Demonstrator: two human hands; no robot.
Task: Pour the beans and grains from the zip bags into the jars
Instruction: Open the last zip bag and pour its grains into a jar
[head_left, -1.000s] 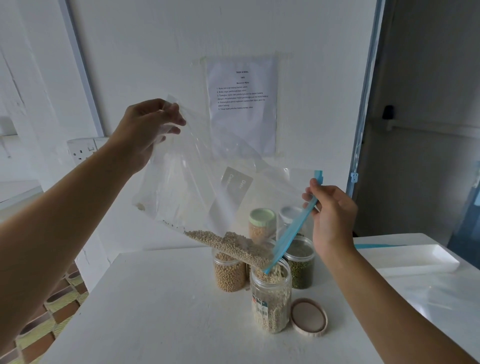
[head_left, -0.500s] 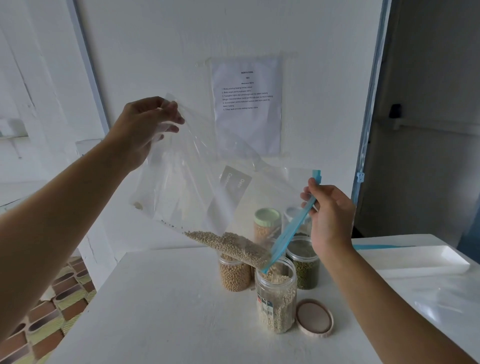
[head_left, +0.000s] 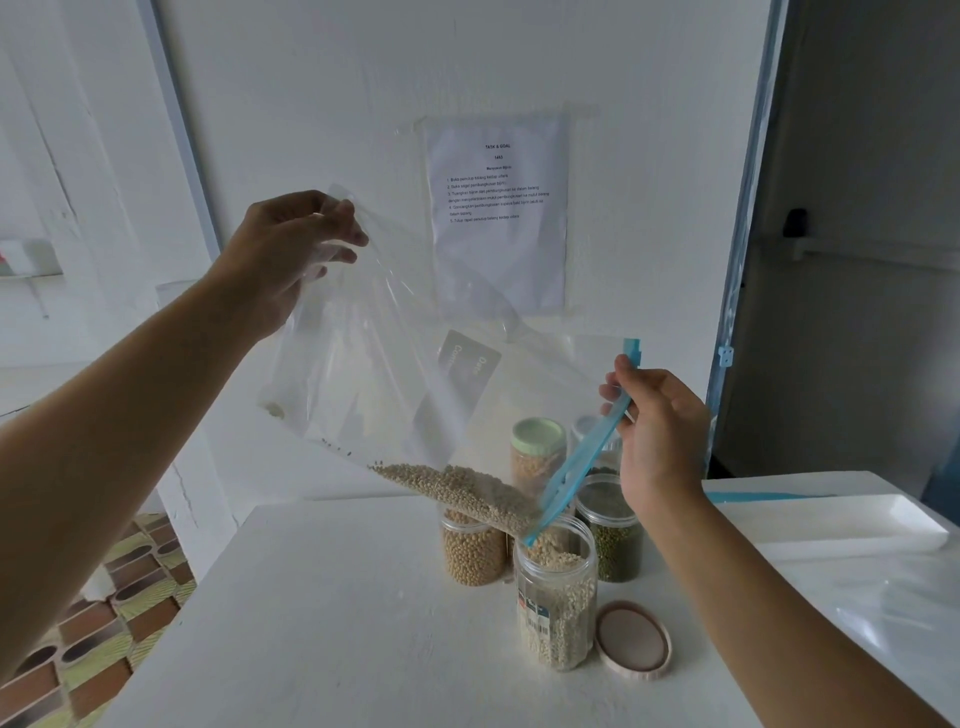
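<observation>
Tilted zip bag (head_left: 395, 364) spills pale grains (head_left: 467, 488) into open jar (head_left: 556, 597).

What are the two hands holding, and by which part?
Both hold one zip bag: left hand its raised bottom corner, right hand its blue zip edge.

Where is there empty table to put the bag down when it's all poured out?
The table is bare across its left and front, left of the open jar. It is crowded behind, where three jars cluster, and the loose lid lies right beside the jar.
</observation>
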